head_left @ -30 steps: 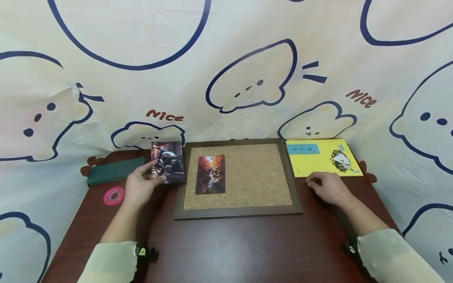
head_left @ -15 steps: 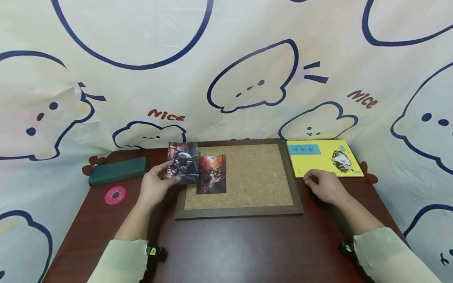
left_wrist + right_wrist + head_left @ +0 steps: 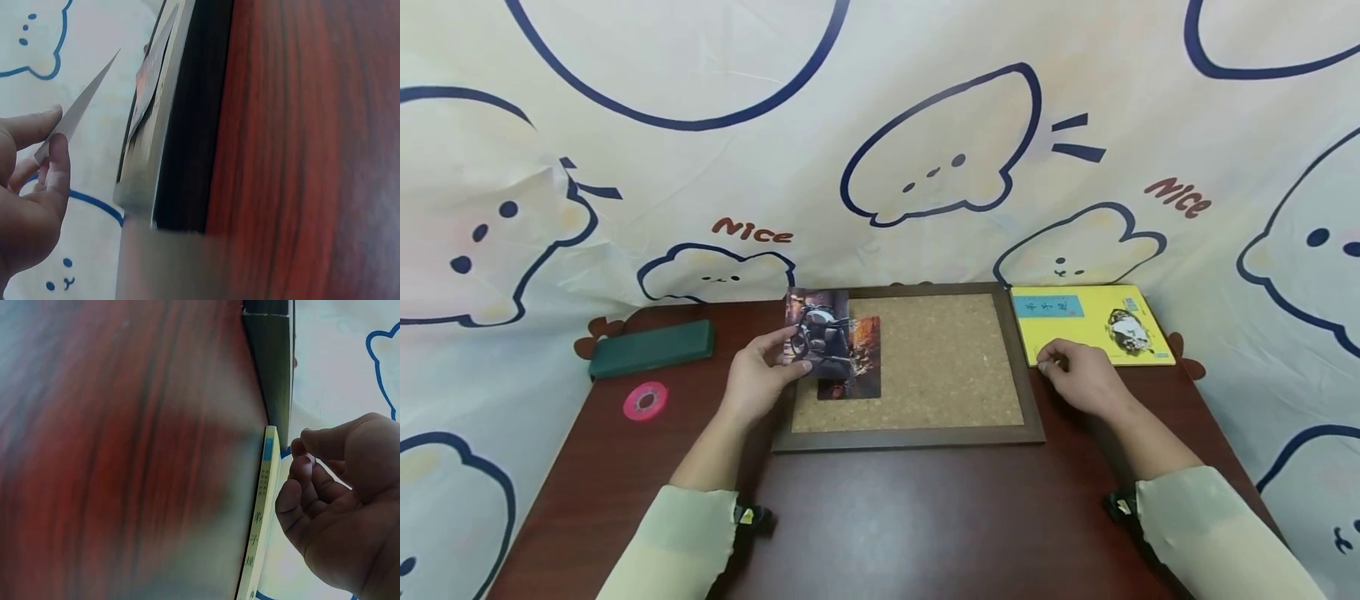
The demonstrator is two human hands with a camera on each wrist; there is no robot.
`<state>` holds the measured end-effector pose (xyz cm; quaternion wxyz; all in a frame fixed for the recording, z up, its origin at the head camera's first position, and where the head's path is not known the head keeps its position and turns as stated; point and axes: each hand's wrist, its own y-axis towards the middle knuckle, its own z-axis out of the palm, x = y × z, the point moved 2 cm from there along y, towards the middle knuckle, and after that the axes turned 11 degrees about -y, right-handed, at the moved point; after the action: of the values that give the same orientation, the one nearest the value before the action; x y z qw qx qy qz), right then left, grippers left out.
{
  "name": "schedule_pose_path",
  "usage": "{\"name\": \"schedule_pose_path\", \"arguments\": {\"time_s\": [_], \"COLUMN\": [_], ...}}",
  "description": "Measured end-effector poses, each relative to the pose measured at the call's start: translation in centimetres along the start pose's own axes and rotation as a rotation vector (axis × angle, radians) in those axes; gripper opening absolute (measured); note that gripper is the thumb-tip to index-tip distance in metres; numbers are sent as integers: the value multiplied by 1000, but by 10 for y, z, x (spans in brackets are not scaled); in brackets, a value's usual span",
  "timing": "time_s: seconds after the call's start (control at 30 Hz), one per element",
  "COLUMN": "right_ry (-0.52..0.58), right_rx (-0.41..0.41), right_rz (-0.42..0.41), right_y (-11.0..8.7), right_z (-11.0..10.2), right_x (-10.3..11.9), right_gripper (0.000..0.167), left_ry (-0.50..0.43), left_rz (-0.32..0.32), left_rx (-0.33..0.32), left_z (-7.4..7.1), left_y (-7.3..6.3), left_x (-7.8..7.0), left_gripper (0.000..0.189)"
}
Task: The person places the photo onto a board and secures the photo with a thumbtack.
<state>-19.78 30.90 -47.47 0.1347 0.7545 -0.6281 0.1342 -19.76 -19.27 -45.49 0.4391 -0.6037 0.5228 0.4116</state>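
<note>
My left hand (image 3: 758,377) pinches a photo card of a motorcycle (image 3: 822,340) at its left edge, between thumb and fingers. In the left wrist view the motorcycle photo (image 3: 81,103) shows edge-on, tilted and raised off the framed corkboard (image 3: 190,125). On the cork lies an autumn-stream photo (image 3: 867,354), its left part hidden behind the motorcycle one. My right hand (image 3: 1078,375) holds nothing; its fingers hang loosely curled at the front edge of a yellow book (image 3: 1075,329). The right wrist view shows that book's spine (image 3: 256,519) beside the hand (image 3: 344,506).
The corkboard's brown wooden frame (image 3: 910,438) lies flat on the dark red table (image 3: 880,517). To the left are a dark green case (image 3: 652,348) and a pink ring-shaped roll (image 3: 645,401). A cartoon-printed cloth (image 3: 925,108) rises behind the table.
My left hand has carried the motorcycle photo to the right, from beside the corkboard to over its left part, where it now overlaps the autumn photo. The right hand has barely shifted.
</note>
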Motion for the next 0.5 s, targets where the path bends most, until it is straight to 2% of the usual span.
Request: {"name": "schedule_pose_path", "arguments": {"time_s": [0.17, 0.5], "right_ry": [15, 29], "right_rx": [-8, -28], "right_rz": [4, -11], "right_y": [7, 17], "right_z": [1, 2], "right_x": [7, 21], "right_gripper": [8, 8], "left_ry": [-11, -1], "left_rz": [18, 8], "left_rx": [20, 29], "left_z": [10, 27], "left_y": [2, 5], "left_x": [-6, -10], "left_gripper": [63, 62]}}
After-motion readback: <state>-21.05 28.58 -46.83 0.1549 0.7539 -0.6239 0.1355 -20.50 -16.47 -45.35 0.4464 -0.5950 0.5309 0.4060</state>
